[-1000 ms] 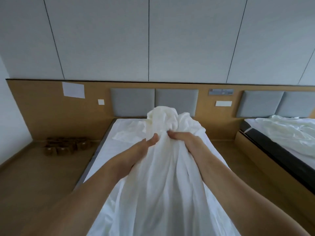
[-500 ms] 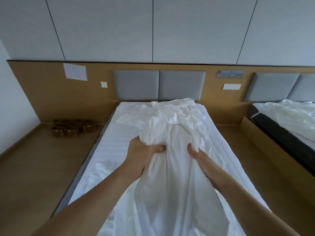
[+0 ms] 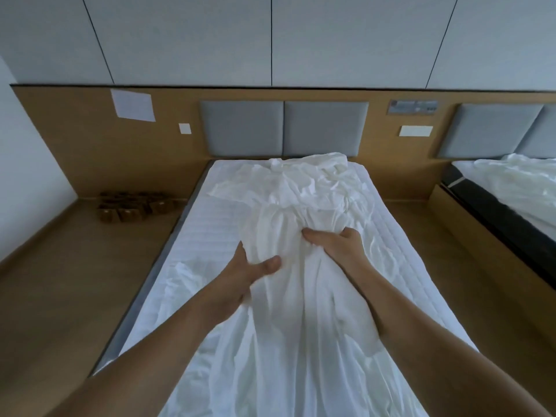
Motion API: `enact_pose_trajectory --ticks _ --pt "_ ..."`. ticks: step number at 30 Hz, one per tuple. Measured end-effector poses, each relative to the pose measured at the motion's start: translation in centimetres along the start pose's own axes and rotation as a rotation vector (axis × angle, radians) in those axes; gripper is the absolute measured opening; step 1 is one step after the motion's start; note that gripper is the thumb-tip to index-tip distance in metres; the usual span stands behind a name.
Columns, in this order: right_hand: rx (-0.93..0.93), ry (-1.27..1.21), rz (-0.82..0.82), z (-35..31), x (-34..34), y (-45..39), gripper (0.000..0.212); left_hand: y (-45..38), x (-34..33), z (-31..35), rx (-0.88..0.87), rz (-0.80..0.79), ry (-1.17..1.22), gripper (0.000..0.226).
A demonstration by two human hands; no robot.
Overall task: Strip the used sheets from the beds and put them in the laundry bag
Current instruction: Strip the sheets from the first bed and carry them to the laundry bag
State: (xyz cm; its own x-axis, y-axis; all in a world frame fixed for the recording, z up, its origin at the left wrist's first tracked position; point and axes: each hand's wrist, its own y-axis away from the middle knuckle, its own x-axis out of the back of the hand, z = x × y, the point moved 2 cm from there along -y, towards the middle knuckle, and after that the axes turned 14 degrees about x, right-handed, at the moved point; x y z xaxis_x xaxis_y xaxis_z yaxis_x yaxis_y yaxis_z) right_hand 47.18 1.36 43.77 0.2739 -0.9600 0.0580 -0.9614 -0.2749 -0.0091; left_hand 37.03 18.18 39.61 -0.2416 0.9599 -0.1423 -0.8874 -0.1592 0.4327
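Half a second on, your right hand (image 3: 337, 245) has reached further up the crumpled white cotton sheet (image 3: 288, 212), its grip now clenched on the bunch, while your left hand (image 3: 240, 275) pinches it lower. The sheet lies along the white quilted mattress (image 3: 207, 236); bare wooden floor (image 3: 75, 266) flanks both edges.

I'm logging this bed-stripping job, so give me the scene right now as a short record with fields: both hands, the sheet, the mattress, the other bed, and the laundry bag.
left hand: grips the sheet, thumb on top
right hand: grips the sheet farther up the bed
sheet: white, bunched along the middle of the bed
mattress: bare quilted surface showing on the left side
second bed: at right, rumpled white sheet on it
laundry bag: not in view
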Motion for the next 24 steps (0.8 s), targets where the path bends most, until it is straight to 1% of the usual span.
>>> enact_pose_trajectory --ticks 1,3,4,6,8,9,10,12,13,14,15,16,17,19,21,23,24 --pt "0.001 0.022 -0.018 -0.4 -0.2 -0.1 0.023 0.1 -0.3 -0.6 -0.045 0.001 0.000 0.083" --pt "0.014 0.067 -0.059 -2.1 -0.5 0.3 0.027 -0.1 -0.8 -0.5 -0.115 0.110 -0.005 0.084" --pt "0.017 0.071 -0.084 -3.3 -0.4 0.7 0.030 0.0 -1.0 0.2 -0.140 0.175 0.008 0.079" --pt "0.030 0.010 -0.142 -5.5 0.4 1.0 0.036 0.0 -1.2 1.6 -0.179 0.242 0.067 0.066" --pt "0.074 -0.064 -0.173 -7.3 1.4 1.7 0.024 0.1 -1.4 3.1 -0.212 0.264 0.103 0.059" --pt "0.101 -0.046 -0.158 -7.5 2.0 1.9 0.026 0.2 -1.7 3.8 -0.237 0.274 0.094 0.057" --pt "0.113 -0.007 -0.145 -7.6 2.5 2.4 0.040 0.3 -1.9 4.4 -0.263 0.288 0.077 0.055" --pt "0.124 0.021 -0.104 -6.2 3.5 3.2 0.085 0.7 -2.4 5.7 -0.297 0.322 0.065 0.053" --pt "0.154 0.014 -0.106 -5.1 3.6 3.7 0.103 0.8 -2.5 6.2 -0.303 0.343 0.064 0.051" --pt "0.185 0.034 -0.121 -4.0 3.4 4.5 0.115 1.0 -2.7 6.6 -0.302 0.362 0.062 0.049" --pt "0.230 0.089 -0.151 -2.9 3.0 4.8 0.119 1.1 -3.0 6.9 -0.295 0.371 0.062 0.046" --pt "0.269 0.147 -0.164 -2.0 2.3 5.1 0.115 1.2 -3.4 7.1 -0.288 0.368 0.065 0.045" --pt "0.294 0.180 -0.153 -1.2 1.8 4.9 0.106 1.2 -3.7 7.2 -0.269 0.364 0.064 0.046" --pt "0.296 0.171 -0.054 -1.0 1.3 4.7 0.100 1.1 -4.0 7.3 -0.222 0.354 0.036 0.051" --pt "0.308 0.187 0.029 -1.3 1.4 4.2 0.088 1.2 -3.7 7.5 -0.181 0.354 0.000 0.060" --pt "0.321 0.225 0.013 -2.0 1.3 4.1 0.072 1.5 -3.1 7.8 -0.130 0.387 -0.050 0.075" --pt "0.328 0.243 -0.002 -2.3 1.2 4.1 0.067 1.7 -2.7 7.8 -0.116 0.397 -0.064 0.078"
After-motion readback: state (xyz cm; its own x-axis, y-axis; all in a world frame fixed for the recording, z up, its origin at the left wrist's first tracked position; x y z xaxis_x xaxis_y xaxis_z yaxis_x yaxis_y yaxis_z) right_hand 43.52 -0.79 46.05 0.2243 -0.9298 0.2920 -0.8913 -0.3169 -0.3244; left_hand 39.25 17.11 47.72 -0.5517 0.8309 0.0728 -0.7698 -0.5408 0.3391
